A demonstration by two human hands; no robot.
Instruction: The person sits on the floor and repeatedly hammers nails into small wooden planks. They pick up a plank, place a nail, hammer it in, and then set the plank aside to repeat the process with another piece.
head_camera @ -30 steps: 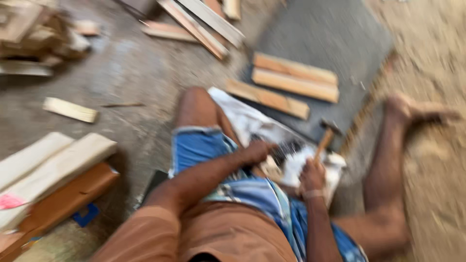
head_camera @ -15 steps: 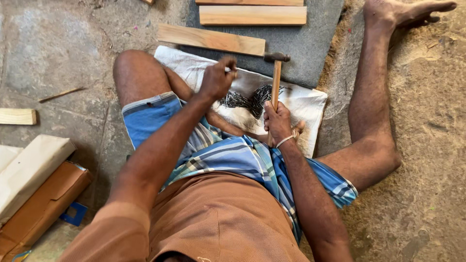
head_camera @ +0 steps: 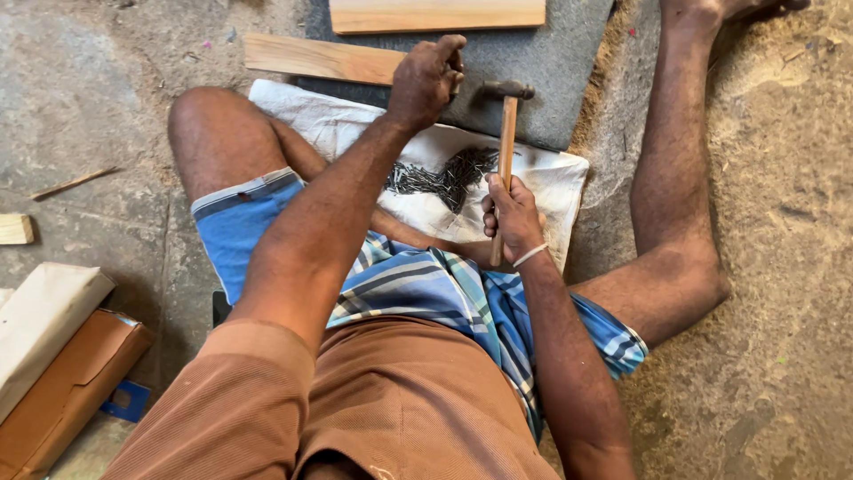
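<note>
I sit on the ground with legs spread. My right hand (head_camera: 514, 216) grips the wooden handle of a hammer (head_camera: 507, 133), whose metal head rests near the edge of a grey stone slab (head_camera: 551, 62). My left hand (head_camera: 426, 78) reaches forward, fingers pinched at the slab beside the end of a wooden strip (head_camera: 320, 59); whether it holds a nail is too small to tell. A pile of dark nails (head_camera: 444, 176) lies on a white cloth (head_camera: 342, 124) between my legs.
A second wooden plank (head_camera: 435, 14) lies on the slab at the top. Cardboard boxes (head_camera: 53, 356) and a small wood block (head_camera: 15, 228) sit at the left. A thin stick (head_camera: 73, 182) lies on the concrete; sandy ground is at the right.
My view has tilted down and steadied. My left hand has moved from the nails on the cloth up to the slab's edge. The hammer has stayed upright in my right hand.
</note>
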